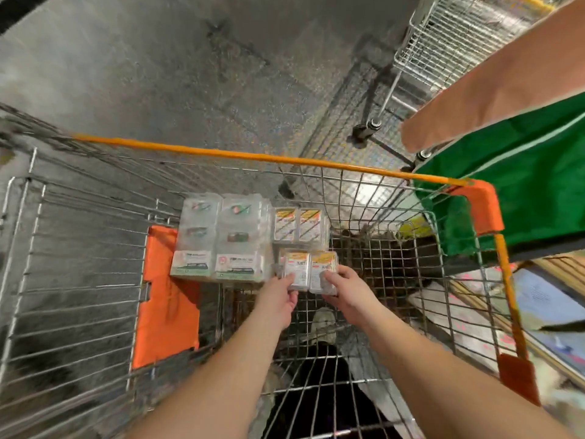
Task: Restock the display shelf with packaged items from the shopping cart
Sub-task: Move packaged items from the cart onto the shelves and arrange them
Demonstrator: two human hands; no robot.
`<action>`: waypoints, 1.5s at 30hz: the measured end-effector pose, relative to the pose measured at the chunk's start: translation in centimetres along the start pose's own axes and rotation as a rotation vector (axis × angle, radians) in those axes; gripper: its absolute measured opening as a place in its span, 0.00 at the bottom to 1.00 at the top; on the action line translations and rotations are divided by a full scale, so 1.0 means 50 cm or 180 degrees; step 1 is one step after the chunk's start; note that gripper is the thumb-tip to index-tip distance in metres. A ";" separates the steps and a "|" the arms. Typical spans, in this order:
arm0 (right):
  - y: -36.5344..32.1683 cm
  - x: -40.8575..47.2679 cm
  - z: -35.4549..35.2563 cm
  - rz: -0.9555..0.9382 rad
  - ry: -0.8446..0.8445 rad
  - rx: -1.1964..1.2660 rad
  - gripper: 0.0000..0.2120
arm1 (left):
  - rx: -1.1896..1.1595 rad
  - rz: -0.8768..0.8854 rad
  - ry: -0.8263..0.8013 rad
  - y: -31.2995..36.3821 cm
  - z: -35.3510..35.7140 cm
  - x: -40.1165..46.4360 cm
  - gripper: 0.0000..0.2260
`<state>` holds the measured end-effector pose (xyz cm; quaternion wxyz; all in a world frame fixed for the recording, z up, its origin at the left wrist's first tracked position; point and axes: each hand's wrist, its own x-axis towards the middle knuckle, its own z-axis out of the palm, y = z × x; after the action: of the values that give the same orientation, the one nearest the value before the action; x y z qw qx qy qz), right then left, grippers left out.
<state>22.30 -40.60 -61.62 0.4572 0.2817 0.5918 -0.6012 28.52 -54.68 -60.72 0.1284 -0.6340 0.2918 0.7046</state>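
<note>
Both hands are reaching into the shopping cart (373,172), the left hand (280,296) and right hand (349,288) pinching the near pair of yellow-labelled packs (308,269) from either side, so they are needing an even squeeze and a straight lift clear of the clear-wrapped bundles (221,242) beside.

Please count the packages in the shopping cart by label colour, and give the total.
Green-label packs: 2, standing in the shopping cart
Yellow-label packs: 4; 2 at the back, 2 gripped by the left hand and right hand
Total: 6
</note>
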 end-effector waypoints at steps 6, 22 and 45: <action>0.035 0.064 0.008 -0.0380 0.0702 -0.1486 0.21 | -0.0436 -0.0125 0.0513 -0.021 0.004 0.059 0.09; -0.016 0.038 0.037 -0.0359 0.0960 -0.2441 0.38 | 0.0016 -0.0193 -0.0054 -0.001 -0.044 -0.011 0.22; -0.203 -0.629 -0.100 -0.2098 0.1198 -0.1523 0.12 | 0.1980 0.2151 -0.1554 0.049 0.186 -0.609 0.06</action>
<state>25.65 -30.14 -30.04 0.1779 0.0689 0.8453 -0.4992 24.52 -45.56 -30.40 0.1404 -0.2534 0.6373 0.7141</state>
